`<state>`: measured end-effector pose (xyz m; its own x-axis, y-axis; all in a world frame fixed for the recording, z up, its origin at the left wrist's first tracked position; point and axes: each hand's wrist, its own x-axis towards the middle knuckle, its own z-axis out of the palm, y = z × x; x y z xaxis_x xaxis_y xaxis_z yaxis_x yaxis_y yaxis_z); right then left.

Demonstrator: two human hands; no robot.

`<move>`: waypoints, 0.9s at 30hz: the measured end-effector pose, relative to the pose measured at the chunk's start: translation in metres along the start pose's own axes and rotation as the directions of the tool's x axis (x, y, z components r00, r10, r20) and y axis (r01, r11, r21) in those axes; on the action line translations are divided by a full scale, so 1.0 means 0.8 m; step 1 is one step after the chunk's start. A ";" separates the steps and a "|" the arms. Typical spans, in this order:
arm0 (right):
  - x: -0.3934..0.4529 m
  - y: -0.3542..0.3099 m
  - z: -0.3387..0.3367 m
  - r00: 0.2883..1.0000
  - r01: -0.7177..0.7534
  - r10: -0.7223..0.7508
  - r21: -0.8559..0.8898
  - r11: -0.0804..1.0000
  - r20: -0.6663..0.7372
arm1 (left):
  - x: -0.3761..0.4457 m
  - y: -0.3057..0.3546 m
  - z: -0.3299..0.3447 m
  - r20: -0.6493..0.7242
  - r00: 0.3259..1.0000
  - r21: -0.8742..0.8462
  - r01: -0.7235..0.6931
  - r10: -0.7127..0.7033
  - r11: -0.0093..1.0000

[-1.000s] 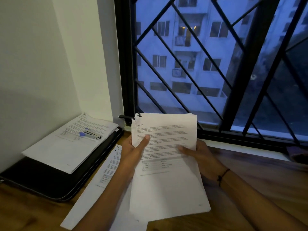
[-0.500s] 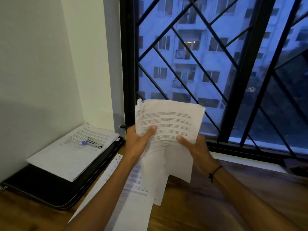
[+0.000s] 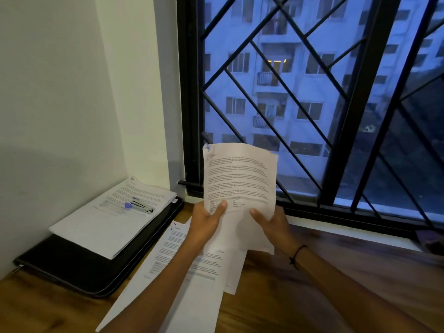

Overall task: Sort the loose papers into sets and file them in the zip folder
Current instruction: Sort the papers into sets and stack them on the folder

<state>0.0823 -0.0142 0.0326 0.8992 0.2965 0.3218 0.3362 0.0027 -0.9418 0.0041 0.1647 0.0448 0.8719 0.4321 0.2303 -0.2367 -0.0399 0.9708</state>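
I hold a bundle of printed sheets (image 3: 239, 176) upright in front of the window. My left hand (image 3: 206, 221) grips its lower left edge with the thumb on the front. My right hand (image 3: 271, 223) grips its lower right edge. Some sheets hang down lower behind the front page. A black zip folder (image 3: 72, 267) lies shut at the left by the wall. A stack of papers (image 3: 110, 217) rests on top of the folder. More loose sheets (image 3: 173, 280) lie flat on the wooden table under my left forearm.
A small stapler (image 3: 141, 206) with a blue end sits on the stack atop the folder. A white wall stands at the left, a barred window (image 3: 312, 92) at the back. The wooden table (image 3: 300, 296) stretches to the right.
Both hands have lifted the bundle from low over the table to upright in front of the window. My grip has slid down to the bottom edge.
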 end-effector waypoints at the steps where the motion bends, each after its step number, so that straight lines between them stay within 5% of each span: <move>1: 0.002 -0.002 0.001 1.000 0.005 -0.005 -0.022 1.000 -0.017 | 0.000 0.000 0.002 -0.012 1.000 -0.001 0.014 -0.014 1.000; 5: 0.027 -0.026 -0.009 0.998 0.063 -0.065 -0.128 0.990 -0.013 | 0.010 0.017 -0.013 -0.027 1.000 -0.032 -0.013 0.012 0.999; 9: 0.049 -0.052 -0.026 0.974 0.161 -0.101 -0.303 0.939 0.204 | 0.025 0.048 -0.053 -0.109 0.984 -0.088 -0.148 0.138 0.985; 12: 0.070 -0.071 -0.031 0.935 0.254 -0.052 -0.560 0.788 0.351 | 0.037 0.080 -0.091 -0.192 0.904 0.195 -0.347 0.383 0.917; 15: 0.088 -0.103 -0.021 0.878 0.395 -0.004 -0.721 0.569 0.478 | 0.040 0.115 -0.119 0.001 0.835 0.465 -0.487 0.550 0.739; 19: 0.106 -0.139 0.012 0.804 0.528 0.086 -0.773 0.352 0.588 | 0.038 0.131 -0.128 0.318 0.882 0.468 -0.465 0.348 0.751; 22: 0.116 -0.152 0.029 0.812 0.540 0.087 -0.798 0.267 0.578 | 0.030 0.105 -0.131 0.124 0.963 0.373 -0.268 0.238 0.888; 25: 0.123 -0.157 0.010 0.855 0.486 0.069 -0.839 0.244 0.515 | 0.023 0.073 -0.143 -0.122 0.977 0.250 -0.143 0.177 0.958; 27: 0.121 -0.147 -0.009 0.875 0.432 0.032 -0.807 0.402 0.484 | 0.020 0.053 -0.154 -0.221 0.971 0.147 -0.056 0.088 0.988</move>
<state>0.1316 0.0074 0.1749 0.6616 0.7215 0.2042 0.7497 -0.6418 -0.1611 -0.0445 0.2808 0.0818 0.7314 0.6151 0.2944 -0.2196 -0.1963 0.9556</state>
